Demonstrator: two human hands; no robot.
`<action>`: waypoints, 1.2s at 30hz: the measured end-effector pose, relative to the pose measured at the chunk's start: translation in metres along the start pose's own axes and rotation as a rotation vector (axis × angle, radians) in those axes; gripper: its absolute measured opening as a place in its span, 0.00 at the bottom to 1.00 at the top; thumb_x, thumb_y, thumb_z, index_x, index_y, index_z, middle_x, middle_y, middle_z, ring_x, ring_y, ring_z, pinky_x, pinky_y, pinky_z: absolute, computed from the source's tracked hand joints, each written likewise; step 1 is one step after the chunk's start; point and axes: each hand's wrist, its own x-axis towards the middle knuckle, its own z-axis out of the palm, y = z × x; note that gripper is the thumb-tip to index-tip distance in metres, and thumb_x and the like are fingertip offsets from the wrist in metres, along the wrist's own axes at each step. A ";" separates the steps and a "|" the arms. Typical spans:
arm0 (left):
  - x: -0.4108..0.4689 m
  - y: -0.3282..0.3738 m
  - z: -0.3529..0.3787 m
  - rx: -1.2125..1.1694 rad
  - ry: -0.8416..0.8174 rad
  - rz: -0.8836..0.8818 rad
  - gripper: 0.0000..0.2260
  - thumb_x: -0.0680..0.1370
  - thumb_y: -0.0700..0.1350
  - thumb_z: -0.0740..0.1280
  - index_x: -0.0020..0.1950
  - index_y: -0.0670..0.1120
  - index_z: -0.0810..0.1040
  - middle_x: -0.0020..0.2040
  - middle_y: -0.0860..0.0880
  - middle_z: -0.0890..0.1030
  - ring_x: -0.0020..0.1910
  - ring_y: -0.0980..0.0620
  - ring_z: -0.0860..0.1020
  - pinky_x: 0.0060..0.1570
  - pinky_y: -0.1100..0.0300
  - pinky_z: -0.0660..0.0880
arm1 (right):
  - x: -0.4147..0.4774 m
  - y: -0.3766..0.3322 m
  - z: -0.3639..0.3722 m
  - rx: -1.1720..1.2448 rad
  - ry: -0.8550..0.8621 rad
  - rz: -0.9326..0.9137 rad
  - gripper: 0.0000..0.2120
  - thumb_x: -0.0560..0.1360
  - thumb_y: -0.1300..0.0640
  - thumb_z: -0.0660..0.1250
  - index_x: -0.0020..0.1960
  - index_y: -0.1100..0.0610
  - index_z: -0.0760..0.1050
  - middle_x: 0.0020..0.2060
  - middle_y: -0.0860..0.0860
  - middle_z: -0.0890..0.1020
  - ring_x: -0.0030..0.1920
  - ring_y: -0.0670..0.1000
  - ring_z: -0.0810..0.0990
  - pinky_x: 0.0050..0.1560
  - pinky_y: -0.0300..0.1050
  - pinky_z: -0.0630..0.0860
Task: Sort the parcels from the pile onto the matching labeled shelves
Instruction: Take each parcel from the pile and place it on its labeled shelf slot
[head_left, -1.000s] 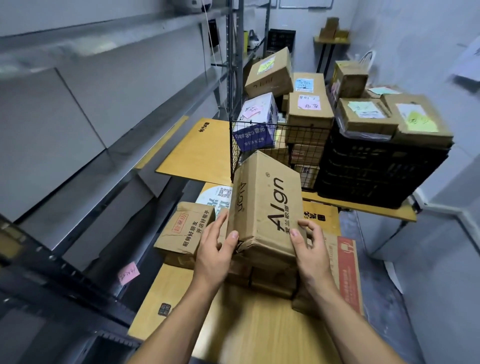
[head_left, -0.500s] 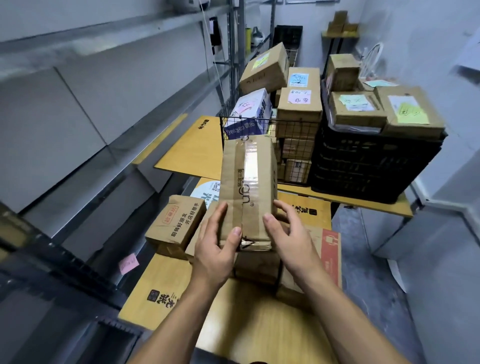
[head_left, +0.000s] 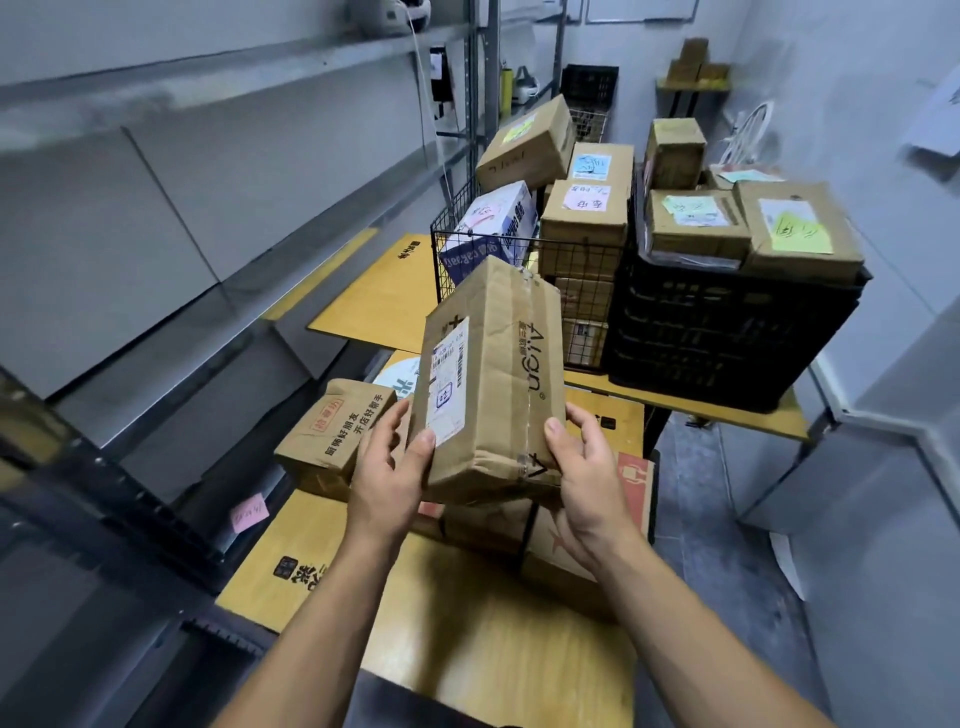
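A tall brown cardboard parcel (head_left: 493, 384) printed "Align" stands tilted above the low pile, its white shipping label facing me. My left hand (head_left: 389, 473) grips its lower left edge, thumb on the label. On its lower right corner my right hand (head_left: 587, 478) holds it, thumb on the front face. Grey metal shelves (head_left: 218, 171) run along the left. A pink note (head_left: 249, 514) is stuck on the lower shelf edge.
Under the held parcel lie a brown box with red print (head_left: 332, 436) and a red-marked carton (head_left: 592, 525) on yellow cardboard (head_left: 467, 623). Behind stand a wire basket (head_left: 524, 260) and a black crate (head_left: 727, 332), both stacked with labelled parcels. Bare floor lies to the right.
Both hands have turned the parcel round, from its "Align" face, past a taped side, to the face with the white shipping label. It is also lifted slightly higher.
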 end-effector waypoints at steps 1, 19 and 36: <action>-0.001 -0.002 0.000 -0.013 -0.009 -0.030 0.26 0.73 0.58 0.68 0.71 0.60 0.69 0.67 0.52 0.73 0.64 0.51 0.74 0.53 0.50 0.80 | -0.001 0.000 -0.002 0.022 -0.025 0.004 0.17 0.82 0.57 0.64 0.70 0.54 0.69 0.54 0.55 0.86 0.58 0.61 0.83 0.62 0.67 0.77; -0.043 -0.001 -0.024 0.392 0.170 0.291 0.27 0.72 0.57 0.70 0.69 0.65 0.68 0.66 0.60 0.71 0.65 0.64 0.70 0.59 0.71 0.66 | -0.011 0.003 -0.007 -0.453 -0.318 -0.177 0.24 0.72 0.38 0.69 0.67 0.29 0.68 0.64 0.39 0.77 0.65 0.43 0.77 0.64 0.53 0.78; -0.091 0.027 -0.092 0.574 0.389 0.288 0.24 0.75 0.51 0.67 0.71 0.55 0.69 0.69 0.54 0.69 0.66 0.68 0.66 0.63 0.72 0.63 | -0.022 0.033 0.077 -0.423 -0.436 -0.249 0.32 0.73 0.52 0.76 0.64 0.26 0.65 0.64 0.42 0.78 0.63 0.43 0.78 0.67 0.55 0.76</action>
